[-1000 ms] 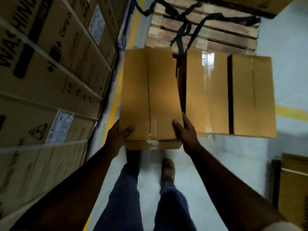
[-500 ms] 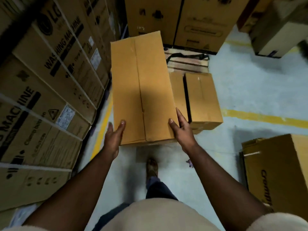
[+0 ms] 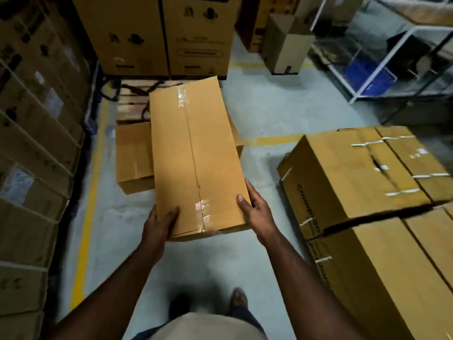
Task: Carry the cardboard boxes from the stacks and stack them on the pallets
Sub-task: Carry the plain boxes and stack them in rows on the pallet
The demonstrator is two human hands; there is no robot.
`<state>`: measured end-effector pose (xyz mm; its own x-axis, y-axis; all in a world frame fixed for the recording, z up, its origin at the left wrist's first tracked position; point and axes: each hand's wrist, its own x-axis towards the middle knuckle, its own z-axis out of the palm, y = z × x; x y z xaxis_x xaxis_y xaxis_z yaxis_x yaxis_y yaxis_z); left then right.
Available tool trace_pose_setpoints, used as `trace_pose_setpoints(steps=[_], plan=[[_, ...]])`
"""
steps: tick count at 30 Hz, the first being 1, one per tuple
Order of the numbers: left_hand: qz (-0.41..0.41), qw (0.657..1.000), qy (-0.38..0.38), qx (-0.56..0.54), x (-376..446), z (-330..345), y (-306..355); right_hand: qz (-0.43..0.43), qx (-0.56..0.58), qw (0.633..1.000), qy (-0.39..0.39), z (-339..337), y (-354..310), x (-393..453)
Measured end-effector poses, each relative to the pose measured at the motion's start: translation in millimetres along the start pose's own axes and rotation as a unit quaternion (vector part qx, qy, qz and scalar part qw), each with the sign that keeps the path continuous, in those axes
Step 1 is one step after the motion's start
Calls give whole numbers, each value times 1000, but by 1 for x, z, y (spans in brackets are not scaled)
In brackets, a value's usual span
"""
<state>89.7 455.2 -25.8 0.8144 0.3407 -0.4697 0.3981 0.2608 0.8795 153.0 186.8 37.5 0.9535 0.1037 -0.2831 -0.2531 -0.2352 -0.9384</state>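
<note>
I hold a long taped cardboard box point(image 3: 193, 158) lengthwise in front of me, above the floor. My left hand point(image 3: 159, 223) grips its near left corner and my right hand point(image 3: 256, 209) grips its near right corner. Beyond and below it lies a wooden pallet point(image 3: 133, 104) with black straps across it. A flat cardboard box point(image 3: 133, 155) rests on the pallet's near end, partly hidden behind the carried box.
Strapped washing-machine cartons point(image 3: 36, 143) wall the left side behind a yellow floor line point(image 3: 88, 209). Tall cartons point(image 3: 157, 33) stand behind the pallet. A stack of large boxes point(image 3: 362, 182) sits close on my right. White wire shelving point(image 3: 382, 52) is at the far right.
My view has swung up and to the right, bringing the right-hand stack and shelving into sight. The carried box stays in both hands and now covers more of the boxes on the pallet.
</note>
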Motion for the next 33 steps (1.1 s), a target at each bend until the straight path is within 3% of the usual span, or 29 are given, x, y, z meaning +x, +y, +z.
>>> trace_pose_setpoints(steps=[8,17,24,33], plan=[[39,994,-97,21,-97,204,-44,-3,57,994,98,-216,62,-70],[14,989,-142,42,-183,400,-117,14,16,991,135,-434,100,-136],[6,987,-152,53,-172,488,-121,36,40,990,134,-515,115,-105],[22,972,-223,72,-95,608,-115,86,48,987,125,-626,145,16]])
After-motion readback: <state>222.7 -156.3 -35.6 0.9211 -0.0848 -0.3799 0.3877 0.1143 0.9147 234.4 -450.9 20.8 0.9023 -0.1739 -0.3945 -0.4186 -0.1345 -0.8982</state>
